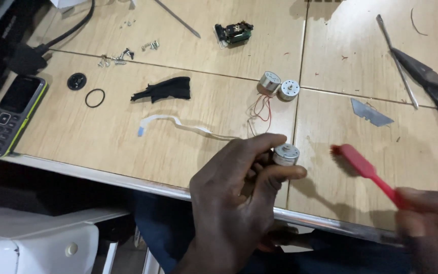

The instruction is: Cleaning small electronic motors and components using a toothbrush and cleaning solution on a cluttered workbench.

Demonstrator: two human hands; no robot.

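My left hand (234, 198) pinches a small silver round motor (286, 153) between thumb and fingers, just above the front edge of the wooden table (178, 116). My right hand (429, 223), blurred at the lower right, grips the handle of a red toothbrush (363, 167) whose bristle end points toward the motor, a short gap away. Two more silver motors (279, 86) with thin red and white wires lie behind on the table.
A flat white ribbon cable (178, 124), black cloth scrap (166, 89), black rubber ring (95, 98), loose screws (115, 58), a small circuit part (234, 33), a blade (371, 112), black pliers (437, 86), a metal rod and a phone (8, 116) lie around.
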